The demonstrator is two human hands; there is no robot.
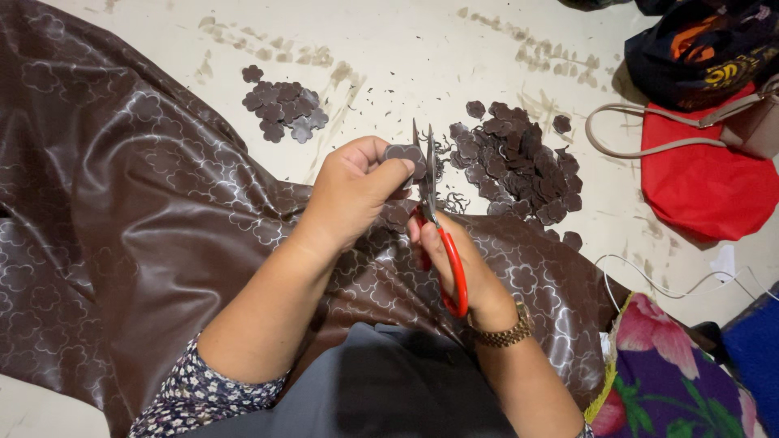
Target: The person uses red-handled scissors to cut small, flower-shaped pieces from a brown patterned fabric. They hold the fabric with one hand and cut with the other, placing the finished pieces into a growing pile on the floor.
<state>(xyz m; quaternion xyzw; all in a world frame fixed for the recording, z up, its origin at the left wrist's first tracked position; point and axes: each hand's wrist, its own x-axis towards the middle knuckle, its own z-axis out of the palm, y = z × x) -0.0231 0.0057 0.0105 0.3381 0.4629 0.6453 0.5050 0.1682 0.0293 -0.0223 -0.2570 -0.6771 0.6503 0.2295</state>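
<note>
Brown flower-shaped cutout [403,152] pinched in left hand [355,192] fingers just above patterned leatherette sheet [138,235], right hand [454,264] fingers curled through red-handled scissors [434,212], blades apart mid-trim; likely next: rotating piece, following edge, beside cutout pile [519,166].

A red bag [706,186] with a beige strap, a floral cloth [673,365] and a white cable [649,276] lie on the floor.

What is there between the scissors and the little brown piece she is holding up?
Nothing visible. The left hand pinches the small brown flower-shaped piece at its fingertips, and the blades of the red-handled scissors, held in the right hand, stand right beside its edge. The big pile of cut pieces lies on the floor beyond them.
</note>
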